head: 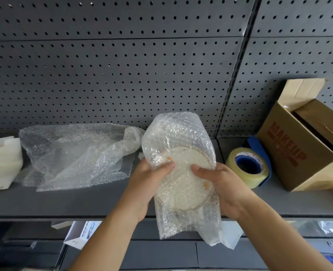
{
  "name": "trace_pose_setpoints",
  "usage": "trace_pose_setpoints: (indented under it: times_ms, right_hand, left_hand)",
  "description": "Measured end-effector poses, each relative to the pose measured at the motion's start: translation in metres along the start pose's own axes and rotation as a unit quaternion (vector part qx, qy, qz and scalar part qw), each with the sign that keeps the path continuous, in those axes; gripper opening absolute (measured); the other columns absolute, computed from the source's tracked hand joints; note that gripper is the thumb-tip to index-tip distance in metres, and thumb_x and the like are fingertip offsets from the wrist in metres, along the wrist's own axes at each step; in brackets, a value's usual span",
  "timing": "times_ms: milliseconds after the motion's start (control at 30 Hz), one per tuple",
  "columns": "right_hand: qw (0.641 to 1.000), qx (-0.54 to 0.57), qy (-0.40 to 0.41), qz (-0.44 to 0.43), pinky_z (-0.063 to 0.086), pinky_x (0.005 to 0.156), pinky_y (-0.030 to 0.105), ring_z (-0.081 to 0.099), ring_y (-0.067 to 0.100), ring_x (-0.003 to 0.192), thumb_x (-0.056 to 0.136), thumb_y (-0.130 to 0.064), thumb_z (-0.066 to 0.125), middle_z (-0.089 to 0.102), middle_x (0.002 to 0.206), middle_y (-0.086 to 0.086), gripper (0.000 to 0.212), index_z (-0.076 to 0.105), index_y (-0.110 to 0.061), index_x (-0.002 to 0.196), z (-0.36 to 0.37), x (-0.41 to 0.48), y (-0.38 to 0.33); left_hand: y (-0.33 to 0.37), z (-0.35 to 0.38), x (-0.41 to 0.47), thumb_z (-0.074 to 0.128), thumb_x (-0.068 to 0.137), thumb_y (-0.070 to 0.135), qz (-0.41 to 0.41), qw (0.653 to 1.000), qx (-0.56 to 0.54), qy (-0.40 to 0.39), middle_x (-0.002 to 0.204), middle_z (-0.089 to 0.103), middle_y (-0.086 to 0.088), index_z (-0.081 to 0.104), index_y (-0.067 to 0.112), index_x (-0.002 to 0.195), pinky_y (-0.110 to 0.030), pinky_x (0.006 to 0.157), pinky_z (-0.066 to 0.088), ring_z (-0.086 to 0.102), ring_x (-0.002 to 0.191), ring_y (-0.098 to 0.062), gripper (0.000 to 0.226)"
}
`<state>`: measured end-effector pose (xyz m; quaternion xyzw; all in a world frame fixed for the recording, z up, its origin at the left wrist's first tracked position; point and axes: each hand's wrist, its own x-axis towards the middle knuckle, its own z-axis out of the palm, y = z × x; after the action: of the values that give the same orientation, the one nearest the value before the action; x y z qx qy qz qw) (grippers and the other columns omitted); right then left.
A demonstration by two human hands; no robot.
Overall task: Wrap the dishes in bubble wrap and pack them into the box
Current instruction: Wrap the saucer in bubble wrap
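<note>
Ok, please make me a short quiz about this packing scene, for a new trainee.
1. True or false: the left hand and the right hand both hold the wrapped plate.
2. What sits between the wrapped plate and the cardboard box? A) scissors B) tape roll C) cup
3. Fill in: the loose bubble wrap lies on the shelf to the ___ of the plate.
Key: 1 true; 2 B; 3 left.

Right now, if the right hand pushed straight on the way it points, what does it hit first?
The bubble-wrapped plate that the right hand grips. Beyond that, probably the loose bubble wrap on the shelf; depth unclear.
</note>
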<state>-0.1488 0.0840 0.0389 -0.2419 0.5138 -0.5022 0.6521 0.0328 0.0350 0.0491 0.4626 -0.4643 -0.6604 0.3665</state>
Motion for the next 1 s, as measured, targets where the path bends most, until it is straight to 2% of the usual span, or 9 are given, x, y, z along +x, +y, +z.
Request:
trace_pose_setpoints:
  times_ms: [67,133,267,400,533,633,733,867,1000]
  right_hand:
    - [1.000,0.015,-0.010,0.002,0.047,0.105,0.057,0.069,0.040,0.111,0.090,-0.015,0.069,0.072,0.117,0.021,0.032,0.071,-0.001,0.118,-0.001,0.002,0.000]
    - [1.000,0.019,-0.019,0.005,0.048,0.103,0.058,0.068,0.041,0.110,0.092,-0.012,0.066,0.071,0.119,0.022,0.031,0.070,0.000,0.119,-0.003,0.003,0.000]
    - [0.999,0.028,-0.018,0.030,0.056,0.091,0.052,0.070,0.041,0.105,0.090,-0.010,0.067,0.072,0.117,0.023,0.034,0.067,0.001,0.122,0.000,0.008,0.002]
    - [0.999,0.028,-0.009,0.020,0.054,0.095,0.055,0.071,0.040,0.106,0.093,-0.015,0.068,0.072,0.116,0.022,0.033,0.066,0.000,0.122,0.000,0.011,0.005]
    - [0.999,0.017,0.022,-0.021,0.052,0.098,0.058,0.072,0.039,0.104,0.097,-0.019,0.064,0.073,0.113,0.020,0.029,0.067,-0.001,0.120,0.000,0.012,0.010]
    - [0.999,0.007,0.020,-0.026,0.052,0.099,0.059,0.071,0.038,0.105,0.097,-0.021,0.064,0.074,0.113,0.019,0.029,0.069,-0.002,0.119,0.001,0.011,0.012]
    - [1.000,0.002,0.015,-0.012,0.052,0.099,0.057,0.072,0.036,0.105,0.097,-0.026,0.064,0.075,0.112,0.017,0.031,0.070,-0.004,0.118,0.002,0.008,0.012]
    - [0.999,-0.030,0.019,-0.018,0.052,0.100,0.053,0.073,0.028,0.104,0.100,-0.031,0.060,0.077,0.109,0.010,0.028,0.070,-0.010,0.116,0.009,0.006,0.017]
    - [0.998,-0.039,0.035,-0.018,0.052,0.102,0.051,0.073,0.024,0.105,0.100,-0.034,0.060,0.077,0.109,0.004,0.029,0.068,-0.014,0.119,0.011,0.009,0.022]
  left_hand:
    - [0.001,-0.003,0.002,0.075,0.090,0.026,-0.019,1.000,0.005,-0.018,0.111,0.077,0.011,0.066,0.030,0.124,-0.029,0.087,0.055,0.073,0.103,-0.008,0.036]
    - [0.003,-0.004,0.002,0.073,0.090,0.033,-0.076,0.995,-0.041,-0.049,0.117,0.076,0.003,0.066,0.028,0.127,-0.042,0.098,0.053,0.073,0.108,-0.016,0.038]
    - [0.004,-0.001,0.001,0.066,0.095,0.033,-0.139,0.978,-0.141,-0.070,0.115,0.077,-0.008,0.072,0.020,0.119,-0.048,0.099,0.052,0.074,0.106,-0.026,0.028]
    - [-0.004,0.001,0.005,0.071,0.092,0.027,-0.086,0.989,-0.116,-0.010,0.113,0.077,-0.005,0.070,0.021,0.123,-0.046,0.092,0.056,0.075,0.104,-0.024,0.031]
    - [-0.010,-0.001,0.007,0.075,0.090,0.022,0.012,0.998,-0.002,0.059,0.111,0.077,0.008,0.067,0.028,0.122,-0.037,0.087,0.058,0.074,0.102,-0.013,0.034]
    - [-0.002,-0.009,0.010,0.072,0.092,0.021,-0.010,1.000,-0.002,0.004,0.112,0.077,0.003,0.070,0.022,0.120,-0.039,0.093,0.055,0.073,0.107,-0.017,0.029]
    - [0.004,-0.016,0.013,0.070,0.088,0.020,-0.067,0.994,-0.055,-0.060,0.118,0.076,-0.005,0.070,0.016,0.124,-0.042,0.098,0.052,0.072,0.111,-0.022,0.036]
    - [0.001,-0.017,0.017,0.073,0.081,0.020,-0.062,0.996,-0.036,-0.056,0.118,0.075,-0.009,0.067,0.012,0.128,-0.046,0.097,0.054,0.071,0.111,-0.028,0.048]
    - [-0.002,-0.019,0.020,0.070,0.085,0.012,-0.078,0.994,-0.048,-0.062,0.120,0.074,-0.013,0.065,0.010,0.130,-0.045,0.093,0.055,0.072,0.111,-0.030,0.045]
